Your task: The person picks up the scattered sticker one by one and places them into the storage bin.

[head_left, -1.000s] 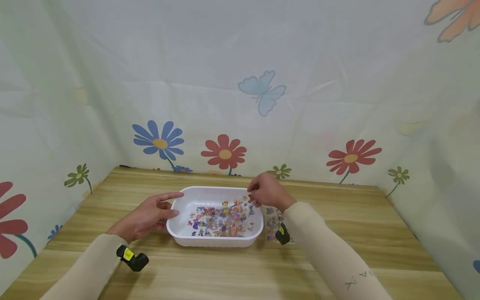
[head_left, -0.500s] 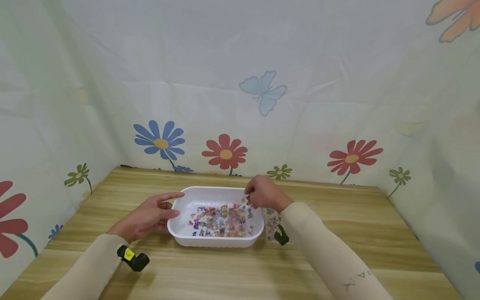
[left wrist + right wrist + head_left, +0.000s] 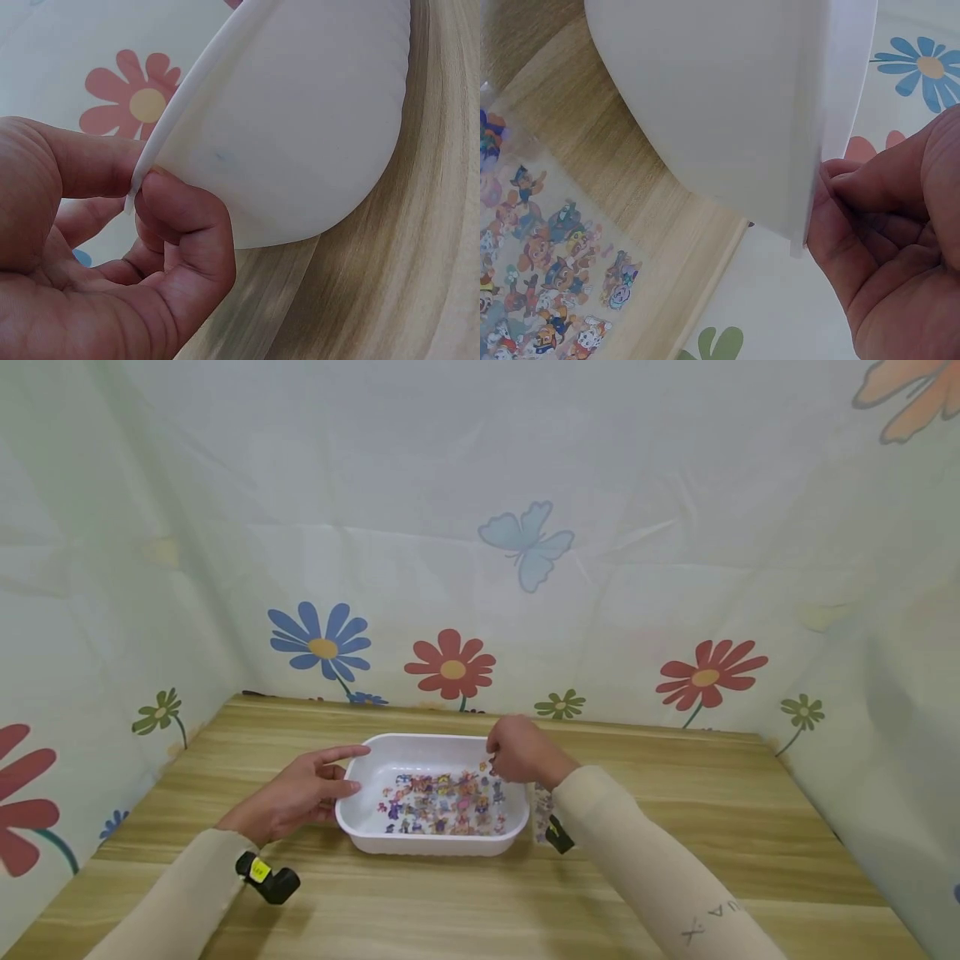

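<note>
A white rectangular tray (image 3: pixel 431 843) stands on the table in the head view. My left hand (image 3: pixel 300 789) pinches its left rim between thumb and fingers, seen closely in the left wrist view. Inside the tray lies a clear sticker sheet (image 3: pixel 442 802) printed with small colourful cartoon figures. My right hand (image 3: pixel 525 752), over the tray's back right corner, has its fingertips together at the sheet's corner. In the right wrist view the tray wall (image 3: pixel 712 97) hides most of what that hand (image 3: pixel 900 232) pinches.
Another clear sticker sheet (image 3: pixel 547 277) lies on the wooden table (image 3: pixel 420 902) just right of the tray, partly under my right sleeve in the head view. A flower-printed curtain (image 3: pixel 637 568) stands behind the table and at both sides.
My right hand has shifted slightly left and down over the tray, and the stickers near its fingertips have moved with it. The left hand stays on the rim.
</note>
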### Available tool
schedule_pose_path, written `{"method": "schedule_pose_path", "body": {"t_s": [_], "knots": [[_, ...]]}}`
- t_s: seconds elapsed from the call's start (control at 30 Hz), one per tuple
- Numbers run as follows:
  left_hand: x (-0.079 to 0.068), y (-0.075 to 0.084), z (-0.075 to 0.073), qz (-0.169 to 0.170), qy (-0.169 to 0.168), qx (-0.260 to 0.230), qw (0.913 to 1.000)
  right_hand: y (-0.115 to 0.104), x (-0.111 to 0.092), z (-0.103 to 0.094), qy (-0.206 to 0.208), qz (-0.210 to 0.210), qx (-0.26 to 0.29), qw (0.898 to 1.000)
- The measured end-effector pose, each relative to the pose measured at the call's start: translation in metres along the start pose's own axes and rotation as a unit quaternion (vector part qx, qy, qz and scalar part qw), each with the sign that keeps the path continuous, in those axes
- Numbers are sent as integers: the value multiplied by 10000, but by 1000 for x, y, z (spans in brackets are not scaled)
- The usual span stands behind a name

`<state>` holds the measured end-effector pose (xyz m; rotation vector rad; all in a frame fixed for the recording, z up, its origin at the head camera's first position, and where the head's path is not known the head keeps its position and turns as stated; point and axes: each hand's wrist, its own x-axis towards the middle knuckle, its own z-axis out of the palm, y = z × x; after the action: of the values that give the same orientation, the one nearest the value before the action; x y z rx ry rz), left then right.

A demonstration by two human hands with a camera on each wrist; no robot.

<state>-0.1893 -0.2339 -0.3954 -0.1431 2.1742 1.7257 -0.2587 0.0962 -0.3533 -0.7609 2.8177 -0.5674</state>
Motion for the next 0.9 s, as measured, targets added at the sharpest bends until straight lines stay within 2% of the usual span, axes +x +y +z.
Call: {"method": "schedule_pose_path", "body": {"t_s": [0.7, 0.9], "knots": [[-1, 1, 0, 26, -55, -71, 10000, -9, 3, 5, 43, 28, -942, 9955], [-1, 1, 0, 11, -49, -82, 10000, -11, 4, 5, -66, 211, -1101, 9937]]}}
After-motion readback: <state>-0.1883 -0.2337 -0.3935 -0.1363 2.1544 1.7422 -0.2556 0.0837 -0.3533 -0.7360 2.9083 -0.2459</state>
